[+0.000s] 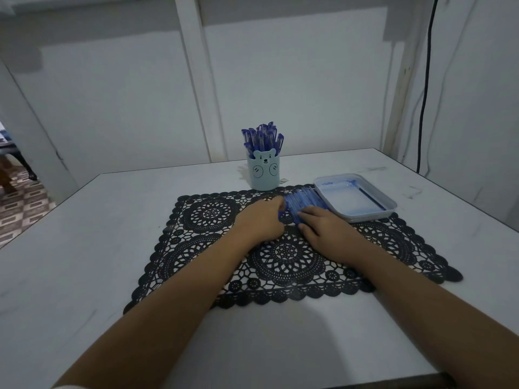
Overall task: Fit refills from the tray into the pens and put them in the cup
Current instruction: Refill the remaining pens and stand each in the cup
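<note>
**On the lace mat: both hands at the row of pens**

At the middle of the mat, our left hand (pixel 261 220) bends its fingers round the left end of the row of pens (pixel 304 200). A blue tip shows beneath them, yet whether they truly pinch it we cannot tell. Our right hand (pixel 323 231) lies just beside it, fingers fairly straight over the near ends of the same row, pressing rather than clasping. The pens lie side by side, flat on the black lace mat (pixel 213 214), with the row's right side just beside the tray (pixel 391 205). That pale tray sits at the mat's far right corner; thin dark blue strokes run along its right wall — refills or stains, we cannot say. Beyond the left hand stands the light blue bear-faced cup (pixel 264 175), at the mat's far edge, packed with upright capped pens (pixel 264 136). All rests on a white table (pixel 84 248). A black cable (pixel 424 108) hangs down the wall at the right.
</note>
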Action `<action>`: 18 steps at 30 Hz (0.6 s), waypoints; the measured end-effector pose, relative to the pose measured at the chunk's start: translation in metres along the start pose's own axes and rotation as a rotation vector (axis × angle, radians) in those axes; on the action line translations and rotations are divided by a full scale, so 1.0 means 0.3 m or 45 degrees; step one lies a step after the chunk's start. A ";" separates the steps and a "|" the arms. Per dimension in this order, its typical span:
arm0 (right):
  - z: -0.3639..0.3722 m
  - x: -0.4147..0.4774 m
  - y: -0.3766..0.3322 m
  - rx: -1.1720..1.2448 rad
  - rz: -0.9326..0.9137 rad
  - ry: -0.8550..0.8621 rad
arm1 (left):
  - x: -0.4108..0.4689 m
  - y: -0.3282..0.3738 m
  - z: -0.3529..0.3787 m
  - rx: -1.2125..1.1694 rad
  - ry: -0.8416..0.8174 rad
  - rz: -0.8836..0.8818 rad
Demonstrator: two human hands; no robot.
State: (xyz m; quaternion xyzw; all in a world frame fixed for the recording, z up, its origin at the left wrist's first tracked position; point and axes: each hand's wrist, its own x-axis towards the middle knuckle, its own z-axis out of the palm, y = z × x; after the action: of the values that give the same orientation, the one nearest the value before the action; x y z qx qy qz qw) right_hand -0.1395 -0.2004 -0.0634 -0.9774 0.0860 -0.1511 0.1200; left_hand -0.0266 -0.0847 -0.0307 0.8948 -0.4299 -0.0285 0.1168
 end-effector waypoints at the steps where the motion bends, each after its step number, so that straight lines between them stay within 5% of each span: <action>1: 0.001 0.001 0.000 -0.001 0.000 -0.001 | -0.007 -0.001 0.000 0.035 0.021 0.007; 8: -0.006 -0.008 0.002 -0.061 -0.069 0.071 | -0.074 -0.045 -0.022 -0.109 0.222 0.028; 18: -0.005 -0.017 -0.061 -0.314 -0.354 0.331 | -0.228 -0.113 -0.010 -0.299 0.392 0.390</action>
State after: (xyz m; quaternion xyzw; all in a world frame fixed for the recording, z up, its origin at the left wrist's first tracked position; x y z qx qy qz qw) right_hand -0.1424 -0.1823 -0.0585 -0.9594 -0.0171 -0.2793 -0.0346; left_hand -0.0433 -0.0107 -0.0390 0.7932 -0.5315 0.0766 0.2871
